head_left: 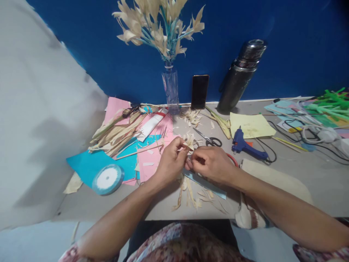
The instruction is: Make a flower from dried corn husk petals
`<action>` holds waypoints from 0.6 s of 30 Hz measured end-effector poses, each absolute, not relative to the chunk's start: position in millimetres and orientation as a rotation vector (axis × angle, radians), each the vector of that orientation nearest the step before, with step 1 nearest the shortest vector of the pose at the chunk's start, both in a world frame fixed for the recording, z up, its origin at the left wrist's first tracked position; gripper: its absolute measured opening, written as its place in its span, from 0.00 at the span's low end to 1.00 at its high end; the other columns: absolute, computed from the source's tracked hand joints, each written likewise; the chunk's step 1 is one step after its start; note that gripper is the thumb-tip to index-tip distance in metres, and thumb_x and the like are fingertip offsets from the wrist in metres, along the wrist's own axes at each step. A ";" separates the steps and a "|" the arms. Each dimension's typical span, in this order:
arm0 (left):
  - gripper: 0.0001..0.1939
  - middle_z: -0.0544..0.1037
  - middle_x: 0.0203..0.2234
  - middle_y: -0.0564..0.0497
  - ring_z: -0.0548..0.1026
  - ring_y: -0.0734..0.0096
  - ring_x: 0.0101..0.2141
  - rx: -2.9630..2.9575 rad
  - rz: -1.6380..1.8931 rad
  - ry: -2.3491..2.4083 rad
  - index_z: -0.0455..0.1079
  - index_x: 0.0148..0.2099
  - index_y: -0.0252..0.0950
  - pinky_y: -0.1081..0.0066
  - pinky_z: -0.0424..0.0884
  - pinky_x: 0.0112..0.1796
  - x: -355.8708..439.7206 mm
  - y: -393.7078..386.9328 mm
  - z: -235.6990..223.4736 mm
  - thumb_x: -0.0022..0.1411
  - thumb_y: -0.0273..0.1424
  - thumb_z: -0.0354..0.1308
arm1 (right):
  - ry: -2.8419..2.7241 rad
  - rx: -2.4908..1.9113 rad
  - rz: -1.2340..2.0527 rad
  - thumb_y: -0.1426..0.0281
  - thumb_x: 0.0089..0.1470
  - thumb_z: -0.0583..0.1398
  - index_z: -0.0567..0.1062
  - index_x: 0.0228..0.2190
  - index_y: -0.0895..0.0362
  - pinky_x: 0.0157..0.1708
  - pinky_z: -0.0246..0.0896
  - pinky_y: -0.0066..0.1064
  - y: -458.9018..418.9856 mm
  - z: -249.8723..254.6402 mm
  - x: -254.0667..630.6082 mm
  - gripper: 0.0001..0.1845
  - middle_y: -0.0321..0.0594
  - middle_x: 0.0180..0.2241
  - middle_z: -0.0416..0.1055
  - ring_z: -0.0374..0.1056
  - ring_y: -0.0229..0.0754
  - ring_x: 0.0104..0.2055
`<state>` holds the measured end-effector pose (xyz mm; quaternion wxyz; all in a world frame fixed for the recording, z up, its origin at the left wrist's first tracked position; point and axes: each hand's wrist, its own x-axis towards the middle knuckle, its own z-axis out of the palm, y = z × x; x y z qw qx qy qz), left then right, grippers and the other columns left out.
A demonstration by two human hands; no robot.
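Observation:
My left hand (173, 160) is closed in a pinch on a small pale husk flower (190, 141), whose petals point up past the fingertips. Right beside it, my right hand (211, 163) has its fingers curled together below the flower; what they grip, if anything, is hidden. A light blue strip (208, 186) runs from under the hands toward the lower right. Scissors (208, 138) with black handles lie just beyond the hands. Husk scraps (191, 194) are scattered on the table (163, 209) in front of me.
Behind stand a bottle (171, 89) of husk flowers, a phone (200, 91) and a dark flask (240, 80). A blue glue gun (241, 143) with its cord lies right. Left are dried husks (120, 134), blue paper (89, 163) and a ribbon roll (108, 179).

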<state>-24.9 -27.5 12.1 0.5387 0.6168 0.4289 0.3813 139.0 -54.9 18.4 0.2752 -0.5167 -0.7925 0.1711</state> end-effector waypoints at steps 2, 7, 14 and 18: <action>0.03 0.73 0.17 0.58 0.75 0.70 0.19 1.468 0.914 0.998 0.62 0.36 0.40 0.73 0.70 0.22 -24.6 -28.0 11.7 0.63 0.31 0.54 | -2.067 -1.407 0.538 0.76 0.48 0.58 0.72 0.18 0.58 0.28 0.52 0.27 -54.8 19.5 137.9 0.10 0.36 0.21 0.72 0.64 0.35 0.24; 0.05 0.73 0.16 0.59 0.74 0.71 0.18 1.454 0.931 0.960 0.60 0.36 0.40 0.74 0.69 0.21 -24.0 -30.2 12.2 0.66 0.31 0.52 | -1.878 -1.389 0.853 0.77 0.45 0.56 0.73 0.17 0.58 0.27 0.55 0.26 -52.8 21.5 137.3 0.10 0.35 0.19 0.73 0.65 0.36 0.24; 0.10 0.73 0.16 0.56 0.73 0.71 0.17 1.259 0.878 0.828 0.62 0.37 0.37 0.75 0.65 0.19 -25.3 -24.2 17.4 0.63 0.37 0.59 | -1.546 -1.203 1.319 0.74 0.46 0.58 0.75 0.19 0.57 0.27 0.59 0.27 -48.1 19.0 141.4 0.09 0.37 0.22 0.75 0.67 0.38 0.26; 0.12 0.74 0.19 0.53 0.74 0.74 0.20 1.066 0.878 0.710 0.66 0.38 0.35 0.77 0.64 0.22 -26.5 -20.3 16.9 0.61 0.37 0.62 | -1.338 -1.096 1.429 0.74 0.46 0.60 0.75 0.19 0.58 0.26 0.55 0.27 -46.0 19.0 140.9 0.08 0.35 0.20 0.73 0.62 0.34 0.23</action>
